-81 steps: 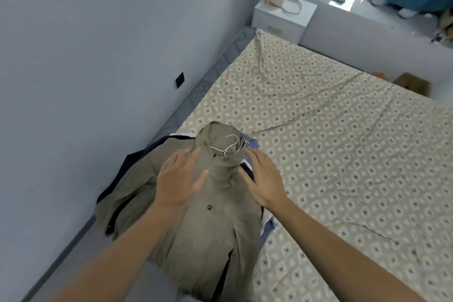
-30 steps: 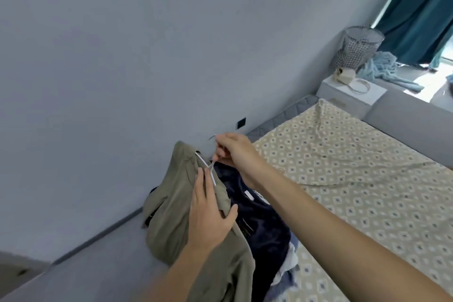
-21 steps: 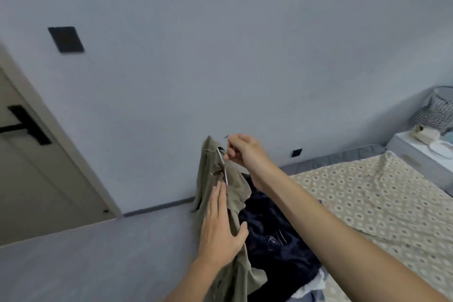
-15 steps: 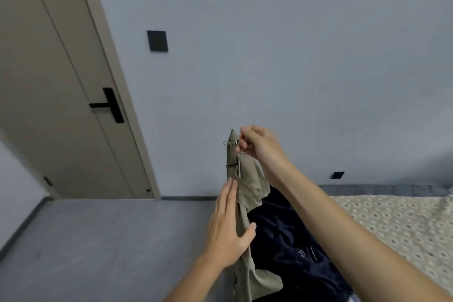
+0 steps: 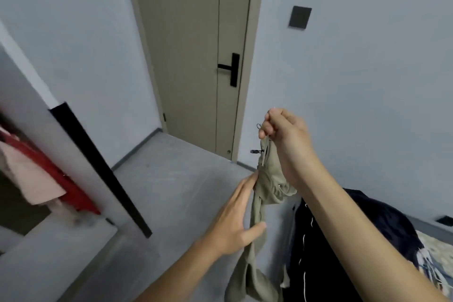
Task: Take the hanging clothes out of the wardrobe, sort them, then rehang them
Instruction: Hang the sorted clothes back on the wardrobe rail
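A khaki jacket point(image 5: 266, 186) hangs in the air on a thin wire hanger whose hook point(image 5: 259, 126) peeks out beside my right hand point(image 5: 285, 135), which pinches the hook at chest height. My left hand point(image 5: 236, 218) rests flat against the jacket's left side, fingers straight, thumb under the cloth. A dark navy garment point(image 5: 343, 240) lies on the bed corner point(image 5: 436, 250) behind my right forearm. At the far left the open wardrobe point(image 5: 29, 154) shows a red garment point(image 5: 71, 189) and a pink one point(image 5: 27, 174) hanging inside.
A beige door point(image 5: 193, 56) with a black handle point(image 5: 231, 68) stands shut ahead. The wardrobe's dark-edged door panel point(image 5: 98, 167) juts out at the left. Grey floor point(image 5: 159, 191) lies between me and the door. A black switch point(image 5: 299, 17) sits on the wall.
The jacket went from lying on the bed to hanging from my right hand. My view has swung left from the bed to the door and wardrobe; my left hand stays on the jacket.
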Available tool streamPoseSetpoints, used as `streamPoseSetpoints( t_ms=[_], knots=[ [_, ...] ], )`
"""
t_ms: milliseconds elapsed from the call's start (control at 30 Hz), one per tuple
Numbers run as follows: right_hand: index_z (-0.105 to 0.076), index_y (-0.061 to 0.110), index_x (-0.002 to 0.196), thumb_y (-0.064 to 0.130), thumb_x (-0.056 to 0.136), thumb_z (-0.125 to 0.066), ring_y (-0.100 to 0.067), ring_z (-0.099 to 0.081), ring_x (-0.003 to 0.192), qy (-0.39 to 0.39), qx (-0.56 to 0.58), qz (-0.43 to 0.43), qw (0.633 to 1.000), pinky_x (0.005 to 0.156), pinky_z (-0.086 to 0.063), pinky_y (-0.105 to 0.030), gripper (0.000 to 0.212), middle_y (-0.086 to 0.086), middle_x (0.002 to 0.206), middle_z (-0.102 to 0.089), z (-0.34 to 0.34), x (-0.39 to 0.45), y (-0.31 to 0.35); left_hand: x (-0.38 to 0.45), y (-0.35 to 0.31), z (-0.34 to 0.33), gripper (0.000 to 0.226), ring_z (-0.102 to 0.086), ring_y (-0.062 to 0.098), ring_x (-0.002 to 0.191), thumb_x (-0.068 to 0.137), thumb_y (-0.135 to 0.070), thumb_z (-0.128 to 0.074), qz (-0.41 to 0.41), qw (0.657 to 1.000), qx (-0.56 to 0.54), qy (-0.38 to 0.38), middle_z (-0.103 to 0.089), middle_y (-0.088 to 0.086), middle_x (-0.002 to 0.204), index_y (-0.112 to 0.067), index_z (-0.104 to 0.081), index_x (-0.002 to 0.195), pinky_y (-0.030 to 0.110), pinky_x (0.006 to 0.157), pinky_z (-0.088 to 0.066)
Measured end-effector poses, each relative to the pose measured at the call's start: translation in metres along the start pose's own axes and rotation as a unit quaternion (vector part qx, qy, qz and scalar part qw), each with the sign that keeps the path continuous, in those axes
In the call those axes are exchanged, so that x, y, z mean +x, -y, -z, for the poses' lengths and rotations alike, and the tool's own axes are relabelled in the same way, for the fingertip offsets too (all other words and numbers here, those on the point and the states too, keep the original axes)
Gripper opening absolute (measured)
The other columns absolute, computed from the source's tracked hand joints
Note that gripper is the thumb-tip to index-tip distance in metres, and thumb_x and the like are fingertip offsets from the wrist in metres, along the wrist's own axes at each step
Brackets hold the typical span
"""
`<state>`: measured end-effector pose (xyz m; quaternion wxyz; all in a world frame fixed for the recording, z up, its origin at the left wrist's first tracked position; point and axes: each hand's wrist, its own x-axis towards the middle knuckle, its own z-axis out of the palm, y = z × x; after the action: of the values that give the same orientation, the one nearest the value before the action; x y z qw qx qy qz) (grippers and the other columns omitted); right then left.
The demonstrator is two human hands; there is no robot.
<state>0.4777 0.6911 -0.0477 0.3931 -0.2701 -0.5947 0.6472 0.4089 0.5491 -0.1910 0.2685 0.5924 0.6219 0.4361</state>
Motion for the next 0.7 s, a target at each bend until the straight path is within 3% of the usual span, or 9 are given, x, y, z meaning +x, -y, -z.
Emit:
streamPoseSetpoints(
  t_ms=[100, 233, 367, 500, 633, 700],
  knots=[
    [-0.056, 0.012, 0.081, 0.016, 0.110, -0.047, -0.016, -0.048, 0.061, 0.041, 0.035, -0.016, 0.998, 0.071, -0.042, -0.029, 0.031, 0.005, 0.060, -0.046, -0.031, -0.016, -0.004, -0.037, 0.000, 0.008, 0.093, -0.019, 0.006, 0.158, 0.094, -0.013, -0.070, 0.028, 0.997, -0.022, -0.068, -0.019, -0.017, 0.170, -0.028, -0.013, 0.166, 0.034, 0.128, -0.023],
    [-0.054, 0.010, 0.083, 0.014, 0.110, -0.046, -0.016, -0.046, 0.060, 0.113, 0.102, -0.057, 0.987, 0.068, -0.040, -0.028, 0.029, 0.003, 0.062, -0.042, -0.063, -0.036, -0.009, -0.079, -0.005, 0.007, 0.090, -0.021, 0.011, 0.158, 0.094, -0.013, -0.068, 0.070, 0.983, -0.043, -0.162, -0.021, -0.012, 0.171, -0.025, -0.015, 0.166, 0.036, 0.127, -0.023],
    [-0.053, 0.011, 0.080, 0.012, 0.110, -0.045, -0.016, -0.040, 0.061, 0.178, 0.157, -0.091, 0.967, 0.065, -0.038, -0.026, 0.031, 0.003, 0.062, -0.039, -0.096, -0.066, -0.013, -0.124, -0.013, 0.007, 0.090, -0.017, 0.005, 0.158, 0.094, -0.013, -0.065, 0.115, 0.967, -0.019, -0.226, -0.019, -0.017, 0.171, -0.026, -0.014, 0.167, 0.023, 0.126, -0.017],
    [-0.050, 0.010, 0.081, 0.007, 0.110, -0.041, -0.012, -0.036, 0.058, 0.240, 0.195, -0.128, 0.942, 0.067, -0.033, -0.028, 0.031, 0.004, 0.063, -0.037, -0.136, -0.102, -0.014, -0.179, -0.022, 0.015, 0.076, -0.017, -0.002, 0.156, 0.102, -0.028, -0.059, 0.152, 0.944, -0.024, -0.293, -0.021, -0.023, 0.168, -0.033, -0.016, 0.165, 0.022, 0.125, -0.018],
    [-0.049, 0.012, 0.081, 0.011, 0.110, -0.042, -0.016, -0.033, 0.063, 0.305, 0.195, -0.156, 0.919, 0.071, -0.034, -0.030, 0.031, 0.004, 0.063, -0.034, -0.181, -0.135, -0.004, -0.225, -0.024, 0.039, 0.071, -0.022, 0.000, 0.155, 0.104, -0.047, -0.051, 0.192, 0.919, -0.009, -0.345, -0.025, -0.021, 0.166, -0.034, -0.019, 0.165, 0.042, 0.129, -0.023],
    [-0.050, 0.014, 0.083, 0.014, 0.111, -0.042, -0.015, -0.033, 0.061, 0.335, 0.185, -0.165, 0.909, 0.077, -0.035, -0.033, 0.029, 0.005, 0.064, -0.033, -0.204, -0.149, 0.000, -0.245, -0.025, 0.055, 0.070, -0.023, 0.000, 0.154, 0.104, -0.051, -0.047, 0.197, 0.911, 0.008, -0.363, -0.026, -0.021, 0.165, -0.034, -0.019, 0.165, 0.044, 0.128, -0.024]
  ],
)
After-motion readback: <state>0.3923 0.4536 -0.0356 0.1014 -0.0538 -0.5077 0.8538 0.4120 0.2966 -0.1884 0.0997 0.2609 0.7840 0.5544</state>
